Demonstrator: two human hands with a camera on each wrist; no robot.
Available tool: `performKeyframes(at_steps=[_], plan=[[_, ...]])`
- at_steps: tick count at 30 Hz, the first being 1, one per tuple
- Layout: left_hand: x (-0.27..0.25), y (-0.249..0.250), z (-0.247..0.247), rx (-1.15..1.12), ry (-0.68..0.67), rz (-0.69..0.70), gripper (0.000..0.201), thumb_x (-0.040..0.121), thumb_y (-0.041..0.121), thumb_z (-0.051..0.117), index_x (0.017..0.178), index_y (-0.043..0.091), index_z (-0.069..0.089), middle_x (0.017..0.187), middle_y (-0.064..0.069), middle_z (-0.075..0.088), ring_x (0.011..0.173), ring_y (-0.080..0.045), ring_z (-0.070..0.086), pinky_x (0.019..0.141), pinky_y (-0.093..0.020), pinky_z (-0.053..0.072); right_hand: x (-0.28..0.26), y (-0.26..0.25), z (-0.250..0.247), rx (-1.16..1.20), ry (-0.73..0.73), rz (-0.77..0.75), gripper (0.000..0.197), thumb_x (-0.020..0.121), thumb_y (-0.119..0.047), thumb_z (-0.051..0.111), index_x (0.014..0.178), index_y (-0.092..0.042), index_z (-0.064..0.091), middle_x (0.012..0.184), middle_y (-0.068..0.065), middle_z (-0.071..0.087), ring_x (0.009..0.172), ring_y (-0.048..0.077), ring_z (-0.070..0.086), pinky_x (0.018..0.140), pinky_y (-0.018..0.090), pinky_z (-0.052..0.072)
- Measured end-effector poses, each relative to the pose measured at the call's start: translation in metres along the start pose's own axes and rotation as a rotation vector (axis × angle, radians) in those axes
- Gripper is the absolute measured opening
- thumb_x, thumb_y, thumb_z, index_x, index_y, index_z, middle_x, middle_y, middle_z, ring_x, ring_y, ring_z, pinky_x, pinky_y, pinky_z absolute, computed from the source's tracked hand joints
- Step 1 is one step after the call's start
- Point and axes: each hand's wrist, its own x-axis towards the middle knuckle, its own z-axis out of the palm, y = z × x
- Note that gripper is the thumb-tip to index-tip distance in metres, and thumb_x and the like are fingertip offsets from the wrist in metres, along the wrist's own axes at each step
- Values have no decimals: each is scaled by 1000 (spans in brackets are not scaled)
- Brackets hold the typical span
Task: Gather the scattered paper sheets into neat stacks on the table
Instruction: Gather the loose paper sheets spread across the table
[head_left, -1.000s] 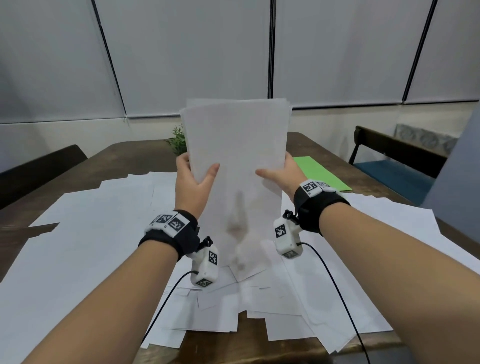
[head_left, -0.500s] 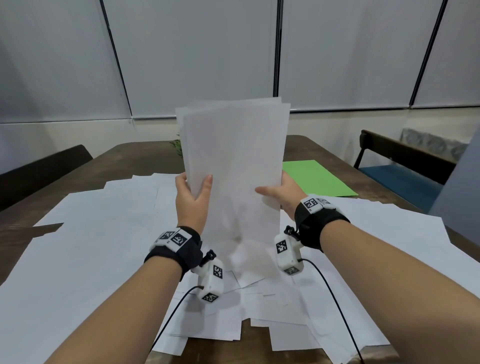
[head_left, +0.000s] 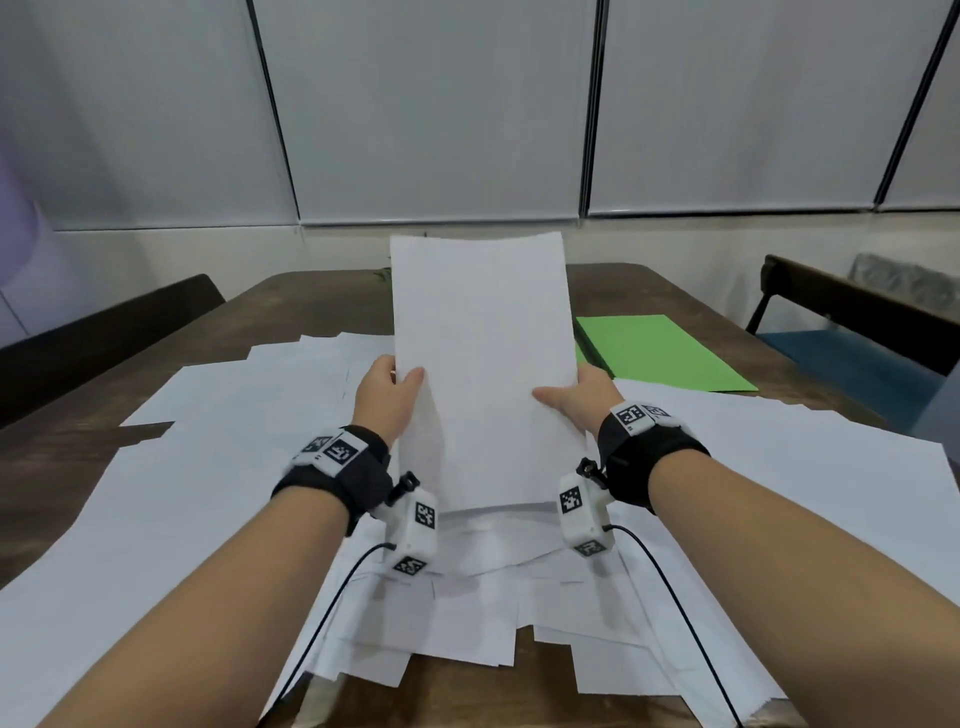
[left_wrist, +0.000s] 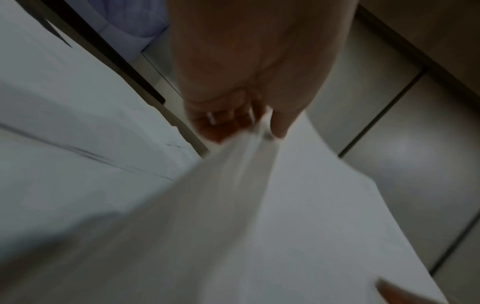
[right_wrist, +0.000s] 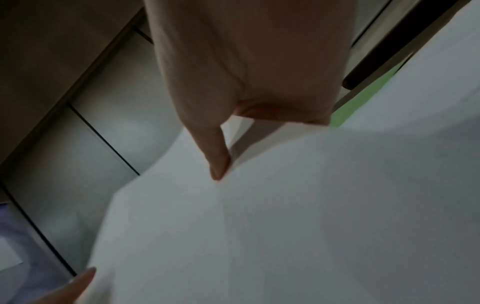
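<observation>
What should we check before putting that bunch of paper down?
1. Left hand holds the paper bundle: ok.
2. Right hand holds it too: ok.
3. Bundle upright, bottom edge on the loose sheets: ok.
4. Top edges lined up: ok.
5. Bare table spot to lay it: not ok nearby, sheets everywhere.
6. Green paper out of the way: ok.

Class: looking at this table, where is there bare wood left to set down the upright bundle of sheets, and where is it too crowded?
Bare wood shows at the far end, between the scattered white sheets and the wall, left of the green sheet. A strip also lies along the left edge. The middle, below the held stack, is crowded.
</observation>
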Motion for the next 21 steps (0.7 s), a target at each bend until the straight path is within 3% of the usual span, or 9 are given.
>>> performKeyframes(at_steps=[3,7,12,15,16,17,18,19,21], plan=[[11,-34,-31,192,-144,-194,30,90,33,62,108,9,59,104,-4,59,99,-23,57,85,-31,43,-1,12,19,-148,-60,134,40,84,-14,71,121,-3,61,120,11,65,108,24,62,82,22,43],[19,-87,-80,462,-82,-361,54,80,36,73,122,6,56,127,-12,57,117,-28,52,98,-34,42,-4,31,35,-415,-183,328,54,91,-24,64,134,2,45,135,14,54,124,28,52,102,29,42],[26,-111,-122,756,-61,-574,104,63,57,79,143,12,30,143,-19,27,128,-39,37,106,-45,36,1,38,38,-598,-174,381,64,85,-34,68,136,-2,46,137,12,52,123,30,52,103,33,43],[36,-125,-134,901,-20,-660,130,46,69,80,148,15,19,152,-23,11,139,-44,18,112,-54,24,6,37,39,-654,-205,418,66,85,-40,67,139,-7,45,141,11,50,125,31,51,103,35,42],[37,-127,-136,902,-34,-681,130,45,71,79,147,13,22,151,-24,19,138,-43,21,111,-53,26,6,36,40,-678,-212,411,66,86,-42,66,139,-9,46,141,11,50,125,31,50,102,34,42],[38,-131,-137,873,-74,-691,124,46,72,78,143,10,33,142,-22,38,131,-40,36,106,-48,35,7,35,41,-708,-223,415,64,87,-44,64,138,-9,47,141,10,50,125,31,50,101,32,42],[38,-133,-137,835,-131,-671,112,49,72,77,135,7,46,122,-17,56,114,-35,52,95,-41,43,6,34,41,-738,-238,410,61,87,-45,63,136,-10,49,140,9,51,124,30,51,100,32,41],[37,-135,-136,810,-184,-645,99,54,72,75,126,7,55,103,-11,63,97,-30,59,84,-35,46,7,34,42,-762,-249,411,60,87,-45,63,134,-11,51,139,9,52,123,30,52,99,32,42],[34,-133,-134,825,-243,-617,87,61,77,67,118,11,61,95,-7,63,86,-26,58,78,-31,44,10,35,42,-784,-268,413,58,87,-47,63,132,-12,54,137,9,54,121,29,53,98,31,43]])
